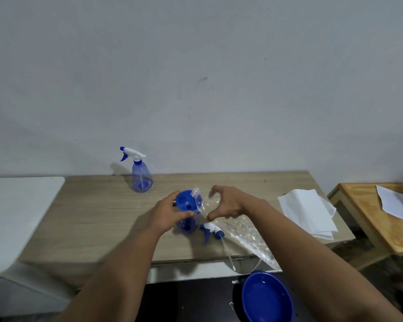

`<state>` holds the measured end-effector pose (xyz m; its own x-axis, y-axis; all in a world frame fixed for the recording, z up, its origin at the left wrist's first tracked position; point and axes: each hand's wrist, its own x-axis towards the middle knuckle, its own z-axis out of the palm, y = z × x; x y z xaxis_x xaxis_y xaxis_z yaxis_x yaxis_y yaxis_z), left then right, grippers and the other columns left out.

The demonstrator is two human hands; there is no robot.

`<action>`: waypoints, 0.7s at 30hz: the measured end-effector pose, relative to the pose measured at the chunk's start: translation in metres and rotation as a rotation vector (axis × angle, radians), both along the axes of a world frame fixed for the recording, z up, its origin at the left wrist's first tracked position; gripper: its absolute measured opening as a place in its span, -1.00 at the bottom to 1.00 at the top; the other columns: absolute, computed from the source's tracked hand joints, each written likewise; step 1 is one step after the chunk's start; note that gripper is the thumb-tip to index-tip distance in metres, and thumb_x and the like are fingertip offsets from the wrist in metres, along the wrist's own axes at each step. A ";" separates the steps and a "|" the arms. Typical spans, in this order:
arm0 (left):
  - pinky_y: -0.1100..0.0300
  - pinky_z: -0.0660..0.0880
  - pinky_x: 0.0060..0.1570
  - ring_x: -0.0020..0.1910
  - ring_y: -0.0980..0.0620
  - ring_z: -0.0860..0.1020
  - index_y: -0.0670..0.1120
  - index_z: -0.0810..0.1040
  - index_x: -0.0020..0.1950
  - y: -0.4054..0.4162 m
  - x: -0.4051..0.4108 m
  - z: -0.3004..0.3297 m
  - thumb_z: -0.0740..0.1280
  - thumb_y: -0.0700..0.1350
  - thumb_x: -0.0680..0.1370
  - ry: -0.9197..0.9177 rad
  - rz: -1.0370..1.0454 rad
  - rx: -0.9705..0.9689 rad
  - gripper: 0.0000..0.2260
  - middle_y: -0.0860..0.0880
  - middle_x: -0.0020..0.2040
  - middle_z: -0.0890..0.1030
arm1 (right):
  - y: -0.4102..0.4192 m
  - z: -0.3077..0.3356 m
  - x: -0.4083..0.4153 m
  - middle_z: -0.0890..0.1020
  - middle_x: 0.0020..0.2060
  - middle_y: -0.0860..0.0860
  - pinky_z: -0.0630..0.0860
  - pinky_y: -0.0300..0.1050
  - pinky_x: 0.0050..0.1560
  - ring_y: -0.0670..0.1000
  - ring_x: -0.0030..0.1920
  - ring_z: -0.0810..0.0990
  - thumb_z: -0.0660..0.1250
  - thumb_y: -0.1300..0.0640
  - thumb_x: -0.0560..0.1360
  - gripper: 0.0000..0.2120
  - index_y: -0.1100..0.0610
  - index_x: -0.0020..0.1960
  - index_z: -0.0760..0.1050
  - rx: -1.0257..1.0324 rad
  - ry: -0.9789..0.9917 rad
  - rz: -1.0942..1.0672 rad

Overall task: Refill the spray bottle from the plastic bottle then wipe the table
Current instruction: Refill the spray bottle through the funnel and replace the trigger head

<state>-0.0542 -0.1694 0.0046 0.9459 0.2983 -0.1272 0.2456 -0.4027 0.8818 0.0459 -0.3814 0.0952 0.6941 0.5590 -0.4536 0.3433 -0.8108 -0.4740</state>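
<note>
Blue plastic funnel [187, 200] sits in the neck of the translucent blue spray bottle [187, 225], mid-counter [98, 212]. Left hand [166, 211] grasps bottle and funnel, likely to steady them. Right hand [228, 204] grips the clear plastic bottle [240, 231], tilted, mouth at the funnel rim for pouring. Unscrewed trigger head [211, 229] lies beside.
</note>
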 end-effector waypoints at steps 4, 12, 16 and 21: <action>0.04 0.56 0.23 0.13 0.21 0.60 0.16 0.57 0.26 0.002 0.003 -0.001 0.66 0.11 0.19 -0.003 0.007 0.010 -0.34 0.23 0.07 0.67 | 0.001 -0.002 -0.001 0.67 -0.20 0.04 0.65 -0.09 -0.35 0.06 -0.33 0.62 0.61 -0.09 0.28 -0.28 -0.03 0.35 0.40 -0.080 0.004 0.022; 0.12 0.53 0.21 0.15 0.10 0.59 0.06 0.54 0.34 -0.002 0.003 0.004 0.68 0.04 0.23 -0.017 0.027 0.042 -0.29 0.20 0.04 0.62 | 0.005 0.003 -0.001 0.62 -0.24 -0.01 0.53 -0.20 -0.42 0.01 -0.35 0.63 0.64 -0.07 0.31 -0.29 0.03 0.37 0.42 -0.151 -0.018 0.051; 0.18 0.51 0.15 0.11 0.14 0.59 0.14 0.54 0.29 -0.003 0.000 0.006 0.68 0.02 0.24 -0.026 0.020 0.054 -0.35 0.31 0.00 0.60 | 0.007 0.006 -0.002 0.60 -0.21 -0.03 0.54 -0.17 -0.42 0.06 -0.27 0.71 0.65 -0.09 0.30 -0.22 0.06 0.41 0.40 -0.191 -0.026 0.058; 0.18 0.50 0.16 0.09 0.16 0.57 0.12 0.55 0.30 -0.004 -0.003 0.010 0.68 0.00 0.25 -0.034 0.017 0.051 -0.34 0.37 -0.03 0.56 | 0.008 0.009 -0.002 0.60 0.03 0.01 0.63 -0.11 -0.33 0.13 -0.08 0.77 0.66 -0.10 0.31 -0.11 0.08 0.51 0.34 -0.218 -0.030 0.071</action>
